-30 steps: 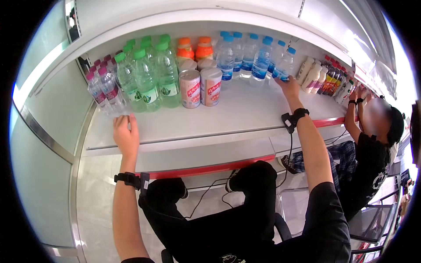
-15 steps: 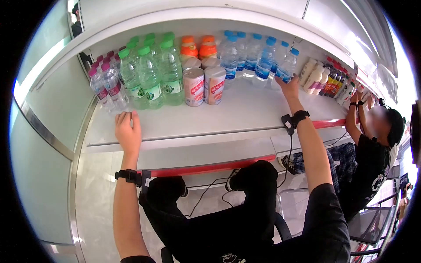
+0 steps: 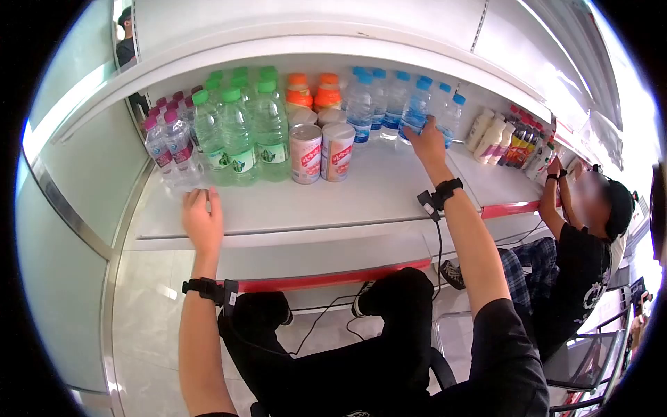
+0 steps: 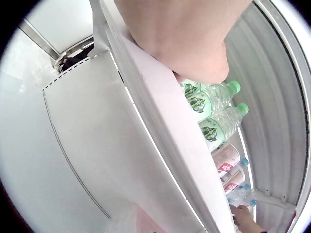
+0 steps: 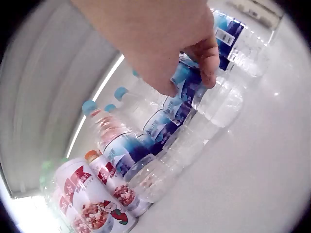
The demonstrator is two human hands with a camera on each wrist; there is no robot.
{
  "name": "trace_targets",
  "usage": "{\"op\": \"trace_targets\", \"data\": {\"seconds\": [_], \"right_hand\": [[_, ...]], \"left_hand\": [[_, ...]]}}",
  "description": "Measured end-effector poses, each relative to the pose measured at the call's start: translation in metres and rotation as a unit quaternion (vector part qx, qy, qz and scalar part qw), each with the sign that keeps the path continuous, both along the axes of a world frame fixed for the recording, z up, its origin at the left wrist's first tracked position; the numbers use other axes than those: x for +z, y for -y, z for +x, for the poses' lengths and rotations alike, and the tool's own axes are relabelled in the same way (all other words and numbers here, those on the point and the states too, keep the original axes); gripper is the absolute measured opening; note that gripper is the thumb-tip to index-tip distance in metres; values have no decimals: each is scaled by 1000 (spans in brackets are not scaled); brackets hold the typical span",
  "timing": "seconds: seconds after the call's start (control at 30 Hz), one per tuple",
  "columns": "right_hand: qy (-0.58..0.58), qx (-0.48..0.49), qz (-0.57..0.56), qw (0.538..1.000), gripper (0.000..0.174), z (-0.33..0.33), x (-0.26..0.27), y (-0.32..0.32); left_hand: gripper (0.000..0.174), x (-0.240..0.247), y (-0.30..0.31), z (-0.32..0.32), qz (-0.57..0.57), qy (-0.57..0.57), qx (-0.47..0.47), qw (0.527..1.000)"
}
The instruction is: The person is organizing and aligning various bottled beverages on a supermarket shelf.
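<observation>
My right hand (image 3: 429, 147) is at a clear water bottle (image 3: 417, 105) with a blue cap and blue label. In the right wrist view, thumb and fingers close around the label (image 5: 188, 86) from both sides. Other blue-capped bottles (image 3: 360, 111) stand left of it and behind; one more (image 3: 451, 119) is just right of the hand. My left hand (image 3: 202, 221) is at the shelf's front part, fingers loosely bent and holding nothing. It is nearest the purple-capped bottles (image 3: 157, 147) and green-capped bottles (image 3: 237, 142).
Two pinkish-white cans (image 3: 306, 154) stand mid-shelf, with more cans and orange-capped bottles (image 3: 299, 90) behind. White bottles (image 3: 492, 139) are farther right. The upper shelf (image 3: 333, 52) overhangs everything. Another person (image 3: 583, 257) sits to the right, hands at the shelf.
My right hand has left the rightmost blue-capped bottle, which now stands upright, and moved left to the neighbouring one. The left hand stays near the same place.
</observation>
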State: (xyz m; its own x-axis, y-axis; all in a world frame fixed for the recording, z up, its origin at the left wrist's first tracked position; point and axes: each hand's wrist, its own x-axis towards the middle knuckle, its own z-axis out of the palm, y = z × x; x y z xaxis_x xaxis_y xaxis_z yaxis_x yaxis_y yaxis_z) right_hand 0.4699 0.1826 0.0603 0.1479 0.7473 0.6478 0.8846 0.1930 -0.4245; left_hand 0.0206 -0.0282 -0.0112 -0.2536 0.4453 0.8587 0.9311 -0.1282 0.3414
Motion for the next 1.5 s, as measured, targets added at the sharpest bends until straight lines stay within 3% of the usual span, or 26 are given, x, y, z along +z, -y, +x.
{"op": "trace_targets", "data": {"seconds": [0.03, 0.27, 0.73, 0.97, 1.03, 1.13, 1.5], "right_hand": [[-20, -22, -94, 995, 74, -5, 4, 0], [0, -54, -85, 995, 85, -13, 3, 8], [-32, -68, -34, 997, 67, 12, -5, 15], [-16, -71, -30, 997, 68, 22, -19, 11], [-132, -35, -142, 980, 71, 11, -10, 31], [-115, -33, -165, 979, 62, 8, -13, 37], [-121, -34, -162, 979, 57, 16, -22, 21]], "left_hand": [[25, 0, 0, -1, 6, 0, 0, 1000], [25, 1, 2, 1, -4, 14, -8, 1000], [24, 1, 1, 1, 13, 14, -4, 1000], [24, -1, -2, 2, 12, 22, 3, 1000], [24, 1, 3, 2, 24, 15, -18, 999], [24, 0, 2, 1, 19, 11, -14, 1000], [24, 0, 2, 1, 9, 18, -5, 1000]]}}
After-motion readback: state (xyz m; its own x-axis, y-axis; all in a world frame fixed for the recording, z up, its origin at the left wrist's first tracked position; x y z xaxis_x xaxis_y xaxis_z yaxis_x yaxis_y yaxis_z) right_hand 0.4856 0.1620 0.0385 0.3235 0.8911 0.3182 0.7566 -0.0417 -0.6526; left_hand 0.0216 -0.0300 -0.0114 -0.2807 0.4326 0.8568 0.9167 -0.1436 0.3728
